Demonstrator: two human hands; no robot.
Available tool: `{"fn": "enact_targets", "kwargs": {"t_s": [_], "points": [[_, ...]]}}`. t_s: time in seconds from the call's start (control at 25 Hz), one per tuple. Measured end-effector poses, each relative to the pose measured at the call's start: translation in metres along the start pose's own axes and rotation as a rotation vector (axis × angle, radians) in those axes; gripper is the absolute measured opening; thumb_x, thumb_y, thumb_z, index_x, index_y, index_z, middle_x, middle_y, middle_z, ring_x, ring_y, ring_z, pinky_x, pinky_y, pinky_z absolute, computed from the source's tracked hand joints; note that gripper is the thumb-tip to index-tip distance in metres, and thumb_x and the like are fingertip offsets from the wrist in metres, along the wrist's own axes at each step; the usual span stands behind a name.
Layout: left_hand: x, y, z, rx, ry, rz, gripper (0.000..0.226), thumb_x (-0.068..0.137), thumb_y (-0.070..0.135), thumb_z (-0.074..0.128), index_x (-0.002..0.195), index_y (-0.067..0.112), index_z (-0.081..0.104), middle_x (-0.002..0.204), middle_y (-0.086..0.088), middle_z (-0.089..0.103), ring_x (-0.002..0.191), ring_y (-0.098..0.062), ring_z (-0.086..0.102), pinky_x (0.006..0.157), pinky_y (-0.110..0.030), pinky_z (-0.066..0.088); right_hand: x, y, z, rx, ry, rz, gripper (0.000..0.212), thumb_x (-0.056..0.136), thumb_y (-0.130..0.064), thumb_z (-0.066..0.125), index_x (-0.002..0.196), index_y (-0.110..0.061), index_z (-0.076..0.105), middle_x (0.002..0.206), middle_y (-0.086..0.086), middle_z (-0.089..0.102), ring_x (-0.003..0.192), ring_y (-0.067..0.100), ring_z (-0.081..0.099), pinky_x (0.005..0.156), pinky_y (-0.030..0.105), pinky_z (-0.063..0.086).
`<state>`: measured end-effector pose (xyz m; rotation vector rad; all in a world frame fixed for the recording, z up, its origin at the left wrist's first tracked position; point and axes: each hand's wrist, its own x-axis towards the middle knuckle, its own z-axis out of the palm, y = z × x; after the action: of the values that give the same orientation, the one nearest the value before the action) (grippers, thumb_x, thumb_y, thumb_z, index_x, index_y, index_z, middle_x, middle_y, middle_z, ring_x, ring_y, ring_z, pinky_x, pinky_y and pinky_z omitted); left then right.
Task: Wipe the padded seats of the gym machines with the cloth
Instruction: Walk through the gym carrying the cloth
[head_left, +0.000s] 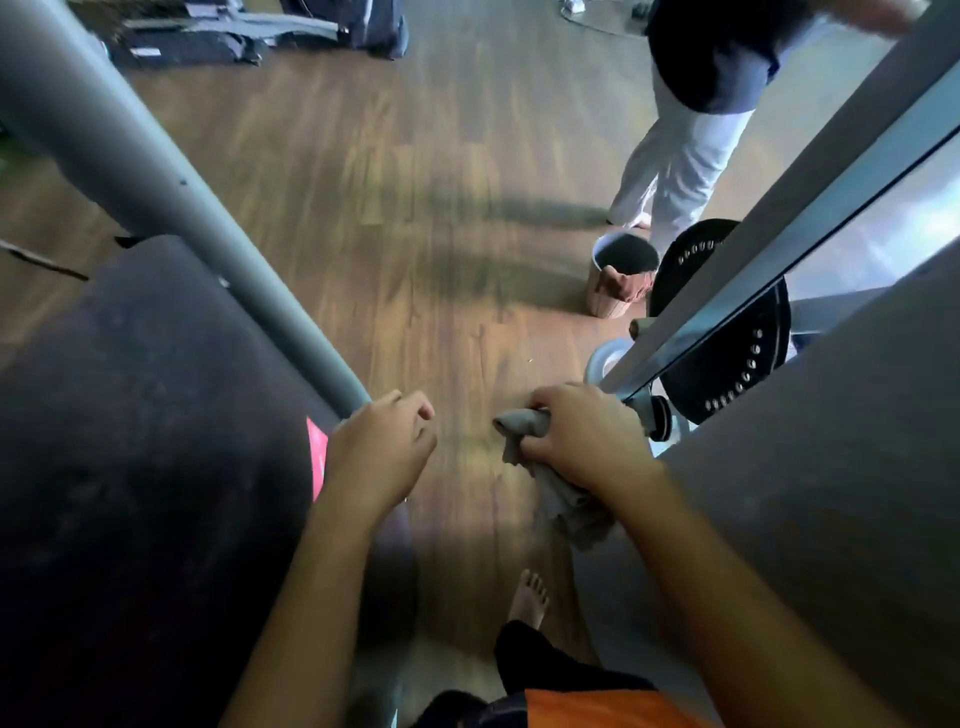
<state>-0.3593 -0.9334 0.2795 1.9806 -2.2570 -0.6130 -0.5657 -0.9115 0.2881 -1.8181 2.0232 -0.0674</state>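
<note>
Grey cloth (524, 423) bunched in the gripping right hand (576, 436) above the floor (415, 208); left hand (382, 452), loosely curled and empty, hangs beside the dark padded seat (156, 441) and bar (156, 171).

Gym interior: a dark padded seat (130, 415) at 9 o'clock beneath a grey steel frame tube (156, 171), a black disc with a ring of holes (717, 374) at 3 o'clock, and further exercise machines (249, 31) at 11 o'clock on wood-plank flooring (389, 182).
</note>
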Motion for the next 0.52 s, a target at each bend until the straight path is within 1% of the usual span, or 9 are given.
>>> {"fn": "enact_targets", "kwargs": {"t_s": [0.08,0.16,0.24,0.36,0.44,0.52], "points": [[0.033,0.006,-0.005,-0.008,0.033,-0.009,0.015,0.096,0.028,0.047,0.101,0.027,0.061,0.103,0.007,0.060,0.092,-0.020,0.056,0.073,-0.034,0.038,0.032,0.006,-0.012,0.034,-0.009,0.006,0.034,0.077,-0.039,0.070,0.109,-0.028,0.067,0.106,-0.001,0.061,0.090,0.022,0.057,0.066,0.031,0.036],[0.065,0.009,-0.010,-0.011,0.062,-0.038,0.016,0.096,0.028,0.050,0.103,0.028,0.063,0.105,0.009,0.062,0.087,-0.017,0.054,0.071,-0.032,0.038,0.062,0.009,-0.023,0.061,-0.026,0.006,0.033,0.078,-0.037,0.070,0.109,-0.026,0.068,0.106,-0.001,0.061,0.086,0.019,0.050,0.067,0.032,0.038],[0.093,0.010,-0.016,0.000,0.072,-0.064,0.017,0.095,0.028,0.051,0.105,0.030,0.064,0.107,0.011,0.063,0.088,-0.016,0.056,0.071,-0.031,0.038,0.093,0.010,-0.032,0.076,-0.037,-0.006,0.033,0.078,-0.037,0.071,0.108,-0.025,0.068,0.106,0.000,0.062,0.089,0.021,0.053,0.068,0.033,0.040],[0.149,0.011,-0.029,0.001,0.082,-0.084,0.016,0.094,0.029,0.053,0.103,0.030,0.066,0.106,0.010,0.064,0.097,-0.019,0.061,0.071,-0.031,0.038,0.154,0.008,-0.044,0.101,-0.033,-0.013,0.033,0.074,-0.039,0.073,0.103,-0.025,0.069,0.104,0.001,0.065,0.097,0.025,0.061,0.070,0.033,0.044],[0.189,0.007,-0.035,-0.040,0.082,-0.082,0.014,0.092,0.028,0.055,0.099,0.029,0.067,0.101,0.008,0.064,0.092,-0.020,0.061,0.071,-0.031,0.041,0.197,0.000,-0.054,0.099,-0.018,-0.031,0.035,0.072,-0.042,0.074,0.102,-0.025,0.069,0.102,0.001,0.066,0.097,0.025,0.062,0.069,0.033,0.043],[0.224,0.000,-0.040,-0.102,0.107,-0.072,0.011,0.087,0.029,0.056,0.091,0.027,0.067,0.093,0.004,0.065,0.086,-0.022,0.062,0.073,-0.036,0.049,0.233,-0.010,-0.065,0.069,-0.009,-0.054,0.036,0.072,-0.044,0.074,0.103,-0.027,0.069,0.101,0.000,0.066,0.095,0.025,0.062,0.066,0.032,0.039]]}}
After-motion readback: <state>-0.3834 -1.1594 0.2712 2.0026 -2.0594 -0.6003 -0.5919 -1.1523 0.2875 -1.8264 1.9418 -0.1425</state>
